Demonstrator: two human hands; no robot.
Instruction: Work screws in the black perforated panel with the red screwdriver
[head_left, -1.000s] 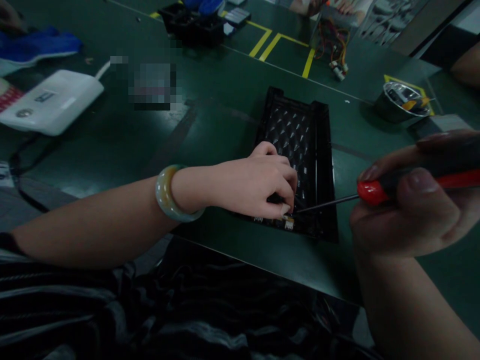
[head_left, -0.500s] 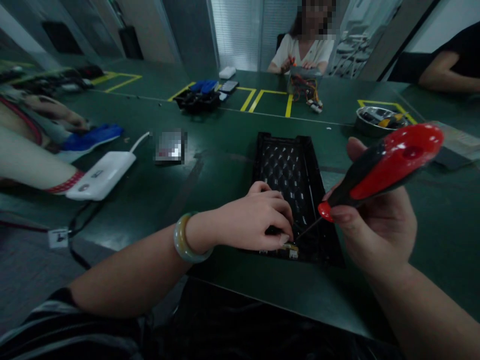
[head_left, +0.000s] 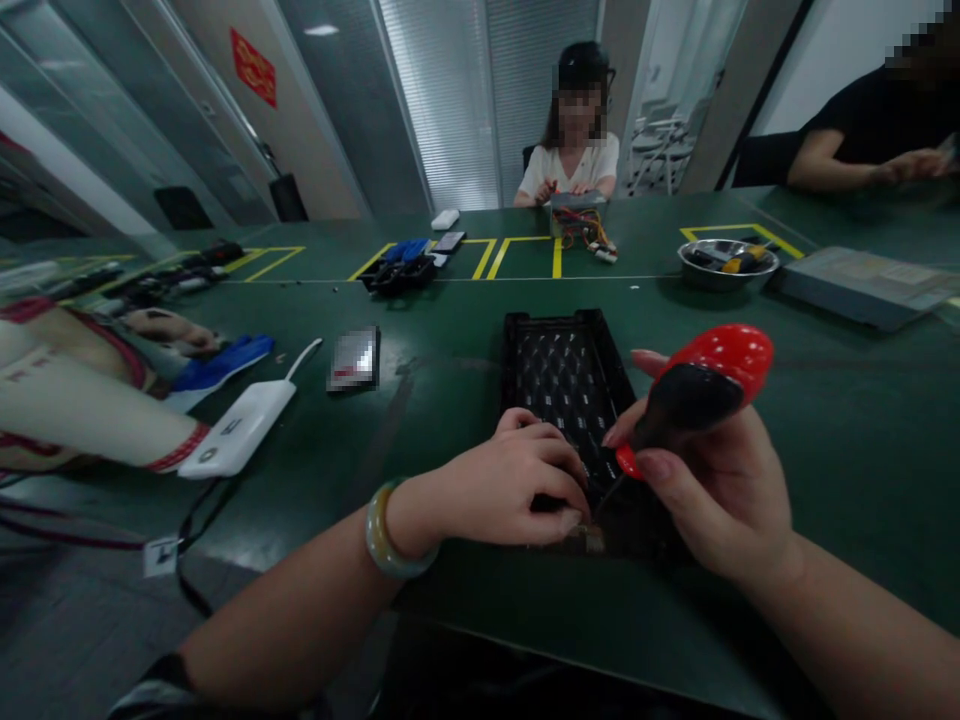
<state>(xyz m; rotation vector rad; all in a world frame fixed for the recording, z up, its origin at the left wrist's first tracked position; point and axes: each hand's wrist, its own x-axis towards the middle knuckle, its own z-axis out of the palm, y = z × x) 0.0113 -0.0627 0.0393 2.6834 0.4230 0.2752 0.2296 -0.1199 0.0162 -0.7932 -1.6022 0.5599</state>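
A red and black screwdriver [head_left: 694, 385] is in my right hand [head_left: 731, 490], its thumb and fingers closed around the handle. The shaft slants down left to the near end of a black plastic casing [head_left: 510, 350] lying on the table. The casing has a patterned black inside with rows of small light marks. My left hand [head_left: 510, 480], with a jade-coloured bangle at the wrist, rests over the casing's near left part. Its fingers are curled, thumb and fingertips close to the screwdriver tip; whatever they pinch is hidden. A small brownish part [head_left: 589, 538] shows blurred below them.
A white power bank [head_left: 240, 430] and a blurred-out box [head_left: 354, 358] are on the left, near another person's arm and blue glove [head_left: 225, 365]. Farther back are a black tray [head_left: 397, 278], a metal bowl [head_left: 727, 268] with tools, and a wired unit [head_left: 577, 215] before a seated person.
The view has tilted up, so everything on the table sits lower. The screwdriver handle has swung and points more toward me. My left hand stays at the casing's near end.
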